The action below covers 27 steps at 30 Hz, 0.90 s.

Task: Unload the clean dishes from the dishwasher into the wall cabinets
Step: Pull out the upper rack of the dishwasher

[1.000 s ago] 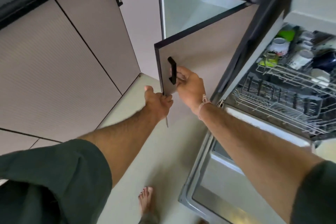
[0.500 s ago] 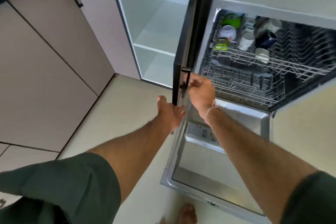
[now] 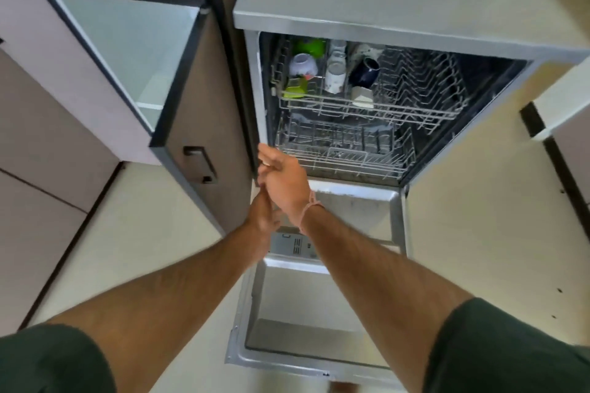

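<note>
Unloading has barely begun, judging by the load. The cabinet stands open with bare shelves, its door swung wide beside the open dishwasher. The dark blue mug, green cup, white bowl and glasses sit in the upper rack. The right hand hovers loose-fingered and empty before the lower rack. The left hand is half hidden beneath it, its grip impossible to tell.

Pale cream floor across lower left and right of frame, beige flat-front cabinets down the left edge, one cabinet door open centre left with black handle, white shelved interior upper left, white unit with dark plinth at right edge, soft even light.
</note>
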Available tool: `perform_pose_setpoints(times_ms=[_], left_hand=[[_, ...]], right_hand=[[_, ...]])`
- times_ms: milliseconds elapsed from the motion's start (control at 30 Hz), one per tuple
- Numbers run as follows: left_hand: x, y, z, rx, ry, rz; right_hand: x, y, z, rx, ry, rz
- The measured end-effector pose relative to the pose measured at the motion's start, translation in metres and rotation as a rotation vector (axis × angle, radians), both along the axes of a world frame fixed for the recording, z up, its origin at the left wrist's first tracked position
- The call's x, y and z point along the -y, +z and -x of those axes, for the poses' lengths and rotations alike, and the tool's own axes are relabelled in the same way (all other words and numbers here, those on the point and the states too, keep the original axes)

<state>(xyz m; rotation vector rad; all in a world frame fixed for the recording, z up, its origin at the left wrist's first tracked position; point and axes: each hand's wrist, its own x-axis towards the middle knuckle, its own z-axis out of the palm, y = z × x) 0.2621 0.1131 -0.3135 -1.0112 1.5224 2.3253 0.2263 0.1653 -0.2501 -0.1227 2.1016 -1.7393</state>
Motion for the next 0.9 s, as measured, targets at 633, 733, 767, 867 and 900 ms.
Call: perform_pose_setpoints(times_ms=[633, 733, 767, 867, 900], left_hand=[[-0.113, 0.006, 0.244, -0.160, -0.028, 0.162], [-0.117, -0.002, 0.247, -0.173, -0.008, 0.165], [-0.118, -0.003, 0.248, -0.180, -0.001, 0.169], [-0.121, -0.003, 0.245, -0.176, 0.014, 0.168], [-0.122, -0.003, 0.241, -0.176, 0.012, 0.165]], right_hand=[[-0.185, -0.073, 0.238, 0.160, -0.417, 0.012], [-0.187, -0.079, 0.243, 0.161, -0.412, -0.030], [-0.188, -0.081, 0.242, 0.142, -0.398, -0.057], [-0.193, -0.091, 0.242, 0.089, -0.358, -0.098], [-0.195, -0.094, 0.241, 0.085, -0.359, -0.100]])
